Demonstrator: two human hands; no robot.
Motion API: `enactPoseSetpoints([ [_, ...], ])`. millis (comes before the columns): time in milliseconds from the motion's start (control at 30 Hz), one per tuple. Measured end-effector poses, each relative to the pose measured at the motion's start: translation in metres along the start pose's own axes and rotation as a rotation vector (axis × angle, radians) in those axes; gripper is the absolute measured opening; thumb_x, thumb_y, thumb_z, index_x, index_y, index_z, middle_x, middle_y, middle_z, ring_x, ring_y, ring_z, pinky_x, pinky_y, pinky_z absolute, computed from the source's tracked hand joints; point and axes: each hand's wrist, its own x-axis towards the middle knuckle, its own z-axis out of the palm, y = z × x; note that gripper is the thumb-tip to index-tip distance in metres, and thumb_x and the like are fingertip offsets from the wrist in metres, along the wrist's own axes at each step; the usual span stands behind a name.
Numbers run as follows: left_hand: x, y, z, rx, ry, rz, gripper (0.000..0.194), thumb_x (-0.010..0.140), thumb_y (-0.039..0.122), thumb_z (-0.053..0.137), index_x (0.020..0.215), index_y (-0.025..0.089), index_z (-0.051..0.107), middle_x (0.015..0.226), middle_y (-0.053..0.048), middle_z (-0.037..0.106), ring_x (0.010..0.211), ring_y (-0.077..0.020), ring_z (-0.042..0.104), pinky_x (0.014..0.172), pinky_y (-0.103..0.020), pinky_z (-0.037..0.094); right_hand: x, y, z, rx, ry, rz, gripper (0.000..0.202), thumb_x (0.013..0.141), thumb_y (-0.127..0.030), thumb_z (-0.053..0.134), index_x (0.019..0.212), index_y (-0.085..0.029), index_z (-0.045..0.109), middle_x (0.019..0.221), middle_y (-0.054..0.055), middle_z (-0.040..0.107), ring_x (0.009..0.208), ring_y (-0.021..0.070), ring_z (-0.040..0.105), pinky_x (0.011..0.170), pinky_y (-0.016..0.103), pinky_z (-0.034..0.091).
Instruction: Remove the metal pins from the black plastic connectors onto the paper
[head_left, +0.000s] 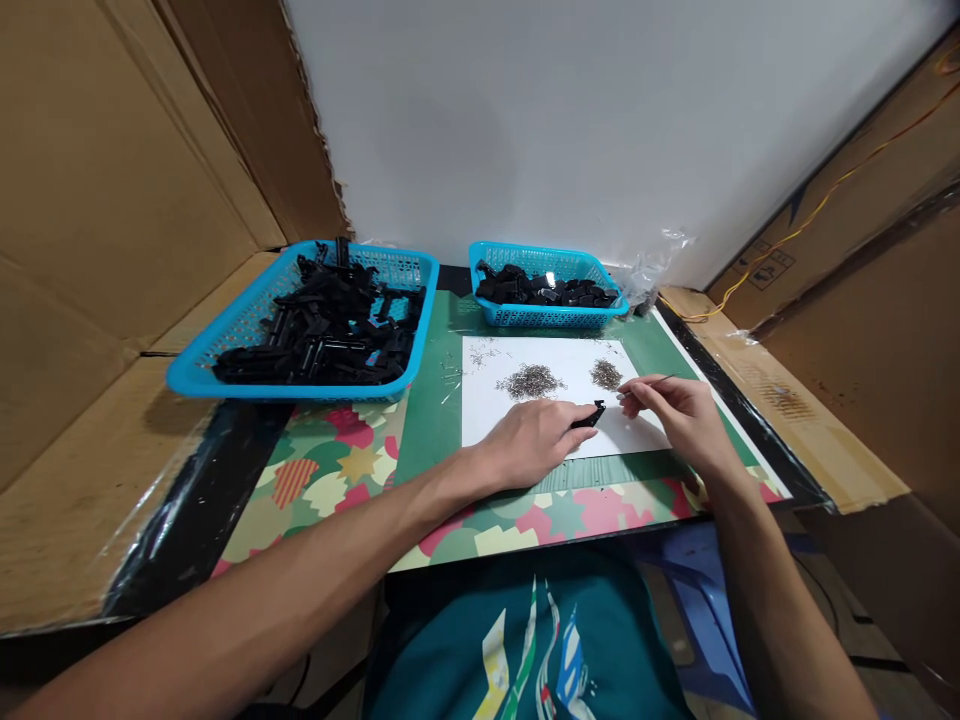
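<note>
Both hands rest apart: left hand [536, 440] pinching small black plastic clip [592, 415], right hand [686, 415] gripping thin metal pin [646, 382].

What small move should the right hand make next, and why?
Probably bring the thin metal pin to the small black part. The right hand pinches the pin just beside that part, which the left hand holds on the white sheet; the two are close but not yet joined.

wall [600, 120]: plain white, behind table | cardboard panels [112, 200]: left and right sides | table [525, 520]: green mat, patterned front edge | blue stool [697, 610]: below front edge
</note>
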Motion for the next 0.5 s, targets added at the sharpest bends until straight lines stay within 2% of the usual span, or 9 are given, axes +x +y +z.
enactPoseSetpoints([
  [167, 0.000, 0.000, 0.000, 0.014, 0.003, 0.004, 0.043, 0.108, 0.038, 0.048, 0.144, 0.022, 0.066, 0.137, -0.010, 0.073, 0.124, -0.0303, 0.071, 0.101, -0.040, 0.055, 0.001, 0.000, 0.012, 0.026, 0.008, 0.051, 0.038, 0.088, -0.056, 0.077, 0.090, -0.018, 0.072, 0.074, 0.007, 0.074, 0.068, 0.0207, 0.070, 0.070, 0.034, 0.057],
  [500, 0.000, 0.002, 0.001, 0.075, -0.008, 0.004, 0.045, 0.106, 0.036, 0.050, 0.146, 0.023, 0.064, 0.136, -0.010, 0.074, 0.119, -0.0308, 0.073, 0.098, -0.040, 0.056, 0.004, 0.004, 0.017, 0.000, -0.021, 0.026, 0.036, 0.095, -0.055, 0.068, 0.090, -0.019, 0.065, 0.071, 0.005, 0.070, 0.065, 0.0183, 0.065, 0.066, 0.031, 0.053],
])
